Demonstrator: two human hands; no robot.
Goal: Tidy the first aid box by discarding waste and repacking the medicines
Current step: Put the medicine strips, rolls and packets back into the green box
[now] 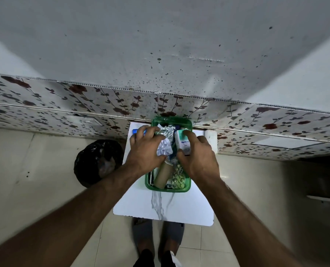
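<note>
While over the box (148, 183), right grip (198, 153) clasps a carton (182, 143).

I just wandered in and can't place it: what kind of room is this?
Probably a room in a home, though I can't be sure. A floral wall panel runs above a tiled floor, and a small white table stands beside a bin lined with a black bag.

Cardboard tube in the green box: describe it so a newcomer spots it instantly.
Find the white table against the floral wall, then the green box on it. At the box's near end, below the left hand, lies the cardboard tube: plain brown and cylindrical, while its neighbours are silvery blister strips and a white carton.
</note>
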